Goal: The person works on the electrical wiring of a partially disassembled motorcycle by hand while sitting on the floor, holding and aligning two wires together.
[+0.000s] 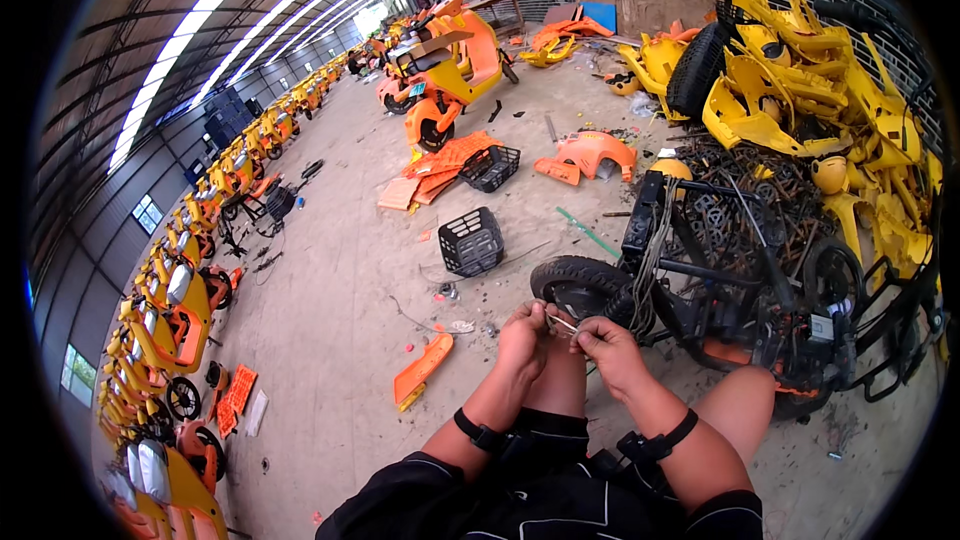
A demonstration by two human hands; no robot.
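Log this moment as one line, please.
left hand: pinching thin wire | right hand: pinching same wire | ahead: stripped scooter frame lying on floor

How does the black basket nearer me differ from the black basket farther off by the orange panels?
The nearer basket stands alone on bare concrete; the farther basket sits against a pile of flat orange panels. The nearer one looks taller and boxier, the farther one lower and wider. Both are black open-mesh baskets, open side up.

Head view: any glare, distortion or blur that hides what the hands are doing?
Head view: strong fisheye bending toward the black rim; roof skylights blown out; even daylight on the floor; left hand and right hand sharp, but the thin metal piece between them is too small to identify.
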